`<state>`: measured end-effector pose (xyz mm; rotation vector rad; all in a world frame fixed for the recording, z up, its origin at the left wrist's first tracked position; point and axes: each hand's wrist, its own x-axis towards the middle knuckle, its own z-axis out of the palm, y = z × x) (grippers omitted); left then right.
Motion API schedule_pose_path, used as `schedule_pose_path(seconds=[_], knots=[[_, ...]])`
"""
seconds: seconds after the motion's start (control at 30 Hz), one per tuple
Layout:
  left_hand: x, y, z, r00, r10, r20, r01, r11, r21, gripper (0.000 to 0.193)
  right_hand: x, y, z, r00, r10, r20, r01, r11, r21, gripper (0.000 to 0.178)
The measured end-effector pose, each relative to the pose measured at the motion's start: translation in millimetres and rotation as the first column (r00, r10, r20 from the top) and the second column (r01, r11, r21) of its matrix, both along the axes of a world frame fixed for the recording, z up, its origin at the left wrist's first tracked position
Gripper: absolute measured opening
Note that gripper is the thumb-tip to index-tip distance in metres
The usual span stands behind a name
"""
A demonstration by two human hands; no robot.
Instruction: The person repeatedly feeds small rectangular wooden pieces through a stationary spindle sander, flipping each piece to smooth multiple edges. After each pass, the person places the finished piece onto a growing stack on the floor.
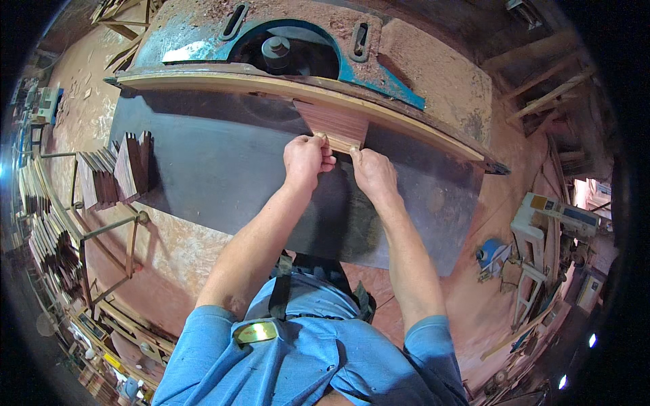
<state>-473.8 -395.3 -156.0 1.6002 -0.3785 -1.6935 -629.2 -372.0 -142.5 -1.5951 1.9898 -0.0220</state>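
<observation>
A small reddish, striped wooden piece (336, 123) lies flat on the dark metal machine table (223, 159). Its far edge meets the long wooden fence (223, 82). My left hand (307, 160) is closed at the near left corner, thumb on top and fingers curled. At the near right corner, my right hand (374, 172) also grips it; some of its fingers are hidden beneath. Behind the fence, a round metal spindle (276, 51) stands inside a teal curved guard (332, 42).
Several cut wooden pieces (101, 177) stand stacked at the table's left edge. More pieces (47, 223) sit on a metal-framed rack (112, 229) beyond. Sawdust (433, 61) covers the machine's back. A blue round object (489, 252) lies on the floor at right.
</observation>
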Motion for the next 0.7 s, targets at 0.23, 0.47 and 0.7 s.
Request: schedule_pose_path(seconds=[0.23,0.47,0.7], knots=[[9.6,-2.4,-3.2,1.0,0.014,0.013,-0.014,1.0,0.007,0.014,11.6,-2.8,3.8,1.0,0.017,0.008,-0.017,1.0,-0.015,0.051],[28.7,-6.4,-2.3,0.998,0.019,0.052,-0.019,1.0,-0.014,0.016,30.2,-11.1,3.9,0.999,0.039,0.024,-0.04,0.999,0.029,0.051],[37.5,-9.2,-0.6,0.996,0.043,0.072,-0.042,0.999,-0.017,0.014,41.7,-11.9,2.4,0.999,0.026,0.035,-0.025,1.0,-0.015,0.051]])
